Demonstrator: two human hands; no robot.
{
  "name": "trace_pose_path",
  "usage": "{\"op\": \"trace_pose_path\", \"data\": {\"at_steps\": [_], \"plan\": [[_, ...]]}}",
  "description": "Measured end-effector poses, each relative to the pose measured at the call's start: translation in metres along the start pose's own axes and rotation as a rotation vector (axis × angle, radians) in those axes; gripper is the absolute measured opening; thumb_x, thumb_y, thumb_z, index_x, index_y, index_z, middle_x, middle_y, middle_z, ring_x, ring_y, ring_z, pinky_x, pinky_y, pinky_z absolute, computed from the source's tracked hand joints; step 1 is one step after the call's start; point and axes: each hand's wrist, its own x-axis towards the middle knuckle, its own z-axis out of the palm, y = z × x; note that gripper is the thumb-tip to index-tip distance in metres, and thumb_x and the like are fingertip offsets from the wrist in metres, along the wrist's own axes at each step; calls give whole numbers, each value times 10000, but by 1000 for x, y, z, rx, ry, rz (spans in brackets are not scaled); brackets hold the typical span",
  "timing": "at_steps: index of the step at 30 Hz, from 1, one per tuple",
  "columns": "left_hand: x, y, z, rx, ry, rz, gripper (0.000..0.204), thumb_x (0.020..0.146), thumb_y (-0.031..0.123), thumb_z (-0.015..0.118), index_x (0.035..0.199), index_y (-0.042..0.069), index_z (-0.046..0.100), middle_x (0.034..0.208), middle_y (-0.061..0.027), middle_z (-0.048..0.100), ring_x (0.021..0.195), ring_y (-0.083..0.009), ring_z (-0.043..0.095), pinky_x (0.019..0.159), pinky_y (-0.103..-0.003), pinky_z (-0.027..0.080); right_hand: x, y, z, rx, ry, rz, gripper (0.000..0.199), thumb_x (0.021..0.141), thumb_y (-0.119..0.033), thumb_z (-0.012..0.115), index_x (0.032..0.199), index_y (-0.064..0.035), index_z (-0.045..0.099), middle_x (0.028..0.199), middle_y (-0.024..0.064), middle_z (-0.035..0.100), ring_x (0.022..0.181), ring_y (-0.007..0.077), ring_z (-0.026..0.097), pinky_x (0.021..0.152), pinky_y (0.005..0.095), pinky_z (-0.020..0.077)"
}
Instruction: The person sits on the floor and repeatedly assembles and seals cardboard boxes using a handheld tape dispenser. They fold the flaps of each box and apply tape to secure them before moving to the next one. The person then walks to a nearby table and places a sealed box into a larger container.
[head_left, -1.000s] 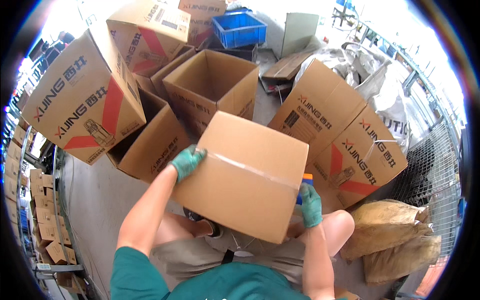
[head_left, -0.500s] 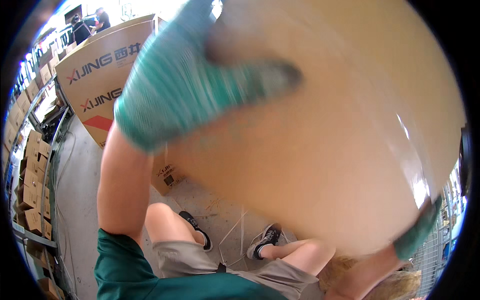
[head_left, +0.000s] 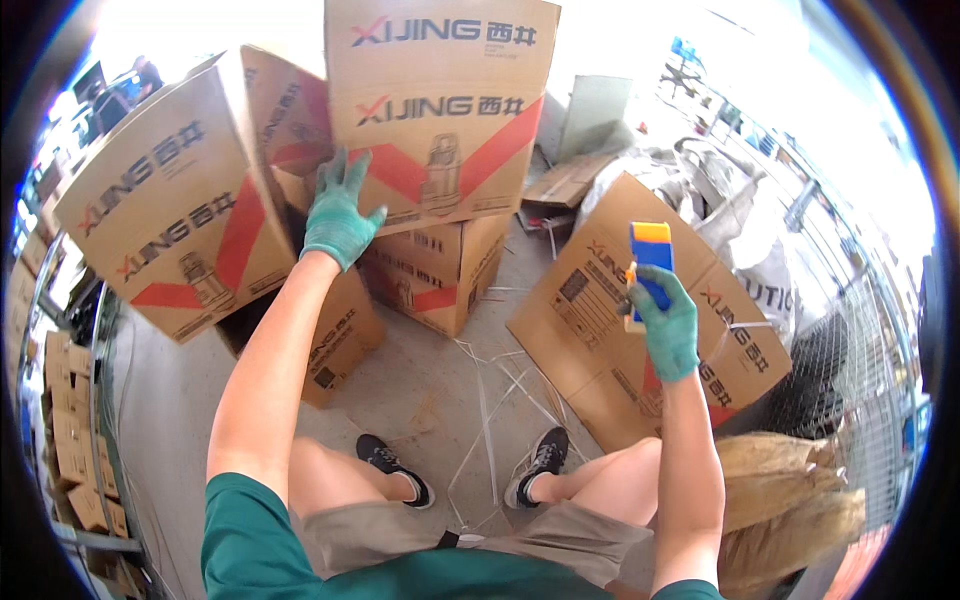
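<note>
My left hand [head_left: 341, 212], in a green knitted glove, is open with fingers spread at the lower left corner of a tall brown carton [head_left: 400, 70] with red bands. Whether the fingertips press on the cardboard I cannot tell. That carton stands on another carton [head_left: 437, 262] in the middle. In my right hand [head_left: 668, 325], also gloved in green, is a blue and orange tape dispenser [head_left: 651, 245], its orange end pointing up. Behind and below it a flattened carton [head_left: 600, 330] leans at a slant, printed side toward me.
Another large carton [head_left: 170, 220] tilts at the left on a lower carton [head_left: 340, 340]. White straps [head_left: 487, 410] lie across the grey floor between my shoes. Small boxes fill a rack [head_left: 75, 430] far left. At right are a wire mesh cage [head_left: 860, 370] and brown sacks [head_left: 785, 500].
The big cardboard surface that filled the view between both my hands is gone from up close. My left hand has come down, and the right now holds a tape dispenser.
</note>
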Motion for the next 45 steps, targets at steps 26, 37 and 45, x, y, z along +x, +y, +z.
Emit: {"op": "trace_pose_path", "data": {"at_steps": [26,37,45], "plan": [[-29,139,93,-172,-91,420,553,821,6,737,1351,128,640,1697,-59,319,1581,-383,214,1293,-525,277,128,147,-351,-1925,357,80,289,989,-285,623,1242,-178,714,1263,225,629,1120,438,644,999,555,477],[-89,198,132,-195,-471,447,520,770,144,842,1265,115,683,1690,-130,302,1580,-438,179,1253,-540,291,98,130,-308,-1886,322,292,451,960,-121,531,1349,-288,687,1291,242,604,1252,414,594,1034,599,450],[-56,333,104,-474,-286,766,630,804,190,826,1387,114,598,1636,-118,398,1547,-417,281,1247,-559,286,-7,9,-228,-1897,132,134,370,914,-119,608,1266,-184,702,1228,232,616,1156,374,637,942,555,483]]}}
